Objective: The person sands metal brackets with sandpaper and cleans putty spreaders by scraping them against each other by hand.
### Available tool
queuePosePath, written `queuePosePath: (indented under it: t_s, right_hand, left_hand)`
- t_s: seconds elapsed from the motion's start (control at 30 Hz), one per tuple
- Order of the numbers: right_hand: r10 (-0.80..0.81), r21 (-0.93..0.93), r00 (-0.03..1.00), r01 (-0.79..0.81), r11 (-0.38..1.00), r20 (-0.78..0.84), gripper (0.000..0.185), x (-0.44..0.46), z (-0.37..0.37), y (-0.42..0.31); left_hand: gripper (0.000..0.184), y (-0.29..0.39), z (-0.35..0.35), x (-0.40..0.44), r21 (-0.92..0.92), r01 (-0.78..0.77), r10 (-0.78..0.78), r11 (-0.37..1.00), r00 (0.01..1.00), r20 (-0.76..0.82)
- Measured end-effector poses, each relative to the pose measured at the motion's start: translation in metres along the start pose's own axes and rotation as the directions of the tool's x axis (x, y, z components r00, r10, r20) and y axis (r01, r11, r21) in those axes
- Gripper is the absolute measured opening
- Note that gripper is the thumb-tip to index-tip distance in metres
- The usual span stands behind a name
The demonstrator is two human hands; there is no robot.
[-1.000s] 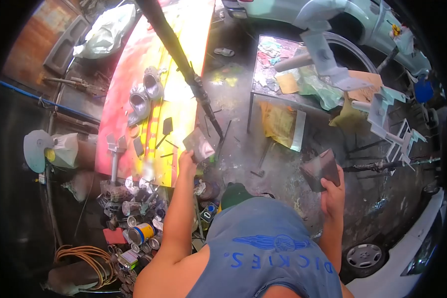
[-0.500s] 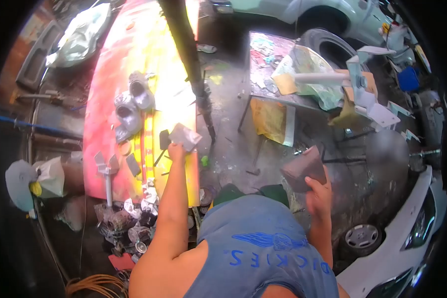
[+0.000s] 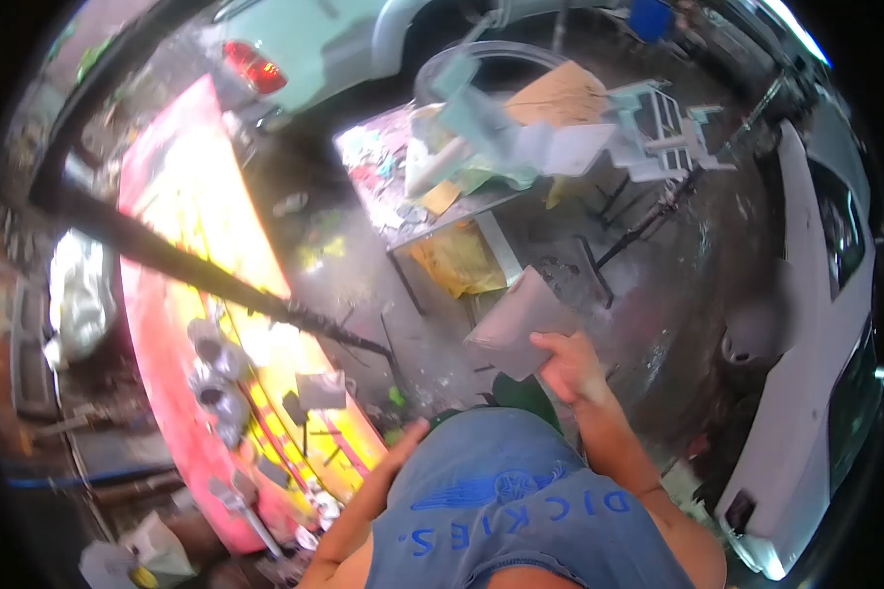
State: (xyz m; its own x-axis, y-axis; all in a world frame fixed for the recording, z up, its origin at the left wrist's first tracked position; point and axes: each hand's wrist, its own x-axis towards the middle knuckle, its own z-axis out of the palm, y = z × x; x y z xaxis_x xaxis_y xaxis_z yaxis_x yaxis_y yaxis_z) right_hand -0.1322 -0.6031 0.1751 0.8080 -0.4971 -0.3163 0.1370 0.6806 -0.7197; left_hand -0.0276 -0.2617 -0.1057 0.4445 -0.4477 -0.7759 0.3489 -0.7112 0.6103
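My right hand [image 3: 572, 367] grips a grey-brown sheet of sandpaper [image 3: 523, 322] by its edge, thumb on top. It holds the sheet up in front of my body, above the floor. My left hand [image 3: 413, 439] is low beside my shirt, near the right edge of the red and yellow panel [image 3: 152, 339]. Its fingers look stretched out, with nothing seen in them, though they are slightly blurred. On the panel lies a smaller grey piece of sheet [image 3: 321, 391], apart from both hands, beside a dark flat piece [image 3: 293, 405].
Metallic spray-gun-like tools [image 3: 216, 388] sit on the panel. A dark post [image 3: 177, 257] slants across it. Ahead stands a cluttered table [image 3: 368, 182] with light-coloured car parts [image 3: 560, 147]. A white car body part [image 3: 791, 393] is at the right, a vehicle [image 3: 324, 49] behind.
My left hand has let go of the grey sheet on the panel and drawn back beside my shirt. My view has turned right; the right hand still holds the sandpaper.
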Motion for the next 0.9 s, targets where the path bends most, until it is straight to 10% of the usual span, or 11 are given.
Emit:
queuePosePath:
  t_s: [0.07,0.2,0.23,0.3,0.37,0.43,0.53,0.73,0.9]
  right_hand:
    - [-0.064,-0.004,0.998,0.064,0.998,-0.013,0.056,0.002,-0.010,-0.002]
    - [-0.188,0.040,0.980,0.191,0.981,-0.063,0.053,0.002,-0.020,-0.002]
    - [-0.219,0.017,0.974,0.220,0.975,-0.055,0.052,0.006,-0.020,-0.004]
    - [-0.366,-0.060,0.930,0.365,0.929,-0.006,0.051,0.011,-0.021,-0.015]
    - [-0.552,-0.161,0.829,0.559,0.814,0.088,0.049,0.014,-0.013,-0.029]
    - [-0.556,-0.084,0.823,0.566,0.820,0.115,0.048,0.017,-0.005,-0.041]
    - [-0.646,-0.140,0.749,0.662,0.736,0.145,0.046,0.029,-0.002,-0.057]
    - [-0.863,-0.243,0.489,0.859,0.451,0.128,0.052,0.074,0.014,-0.053]
    - [-0.910,-0.210,0.411,0.896,0.391,0.061,0.049,0.087,0.035,-0.046]
  left_hand:
    - [0.074,0.040,-0.014,-0.011,-0.317,0.306,-0.054,0.898,0.791,0.609]
    - [0.072,0.224,-0.038,-0.081,-0.345,-0.189,0.354,0.919,0.780,0.517]
    - [0.066,0.273,-0.039,-0.096,-0.226,-0.512,0.559,0.829,0.738,0.378]
    - [0.070,0.332,-0.057,-0.082,0.101,-0.843,0.848,0.528,0.530,-0.006]
    - [0.067,0.425,-0.033,-0.116,0.157,-0.987,0.997,0.011,0.022,0.073]
    - [0.078,0.489,-0.016,-0.143,0.470,-0.877,0.980,-0.101,-0.007,0.198]
    - [0.092,0.548,0.006,-0.179,0.849,-0.142,0.821,-0.509,0.216,0.529]
    - [0.078,0.600,0.040,-0.174,0.730,-0.015,0.617,-0.684,0.522,0.589]
    - [0.049,0.594,0.026,-0.156,0.690,-0.089,0.581,-0.718,0.470,0.665]
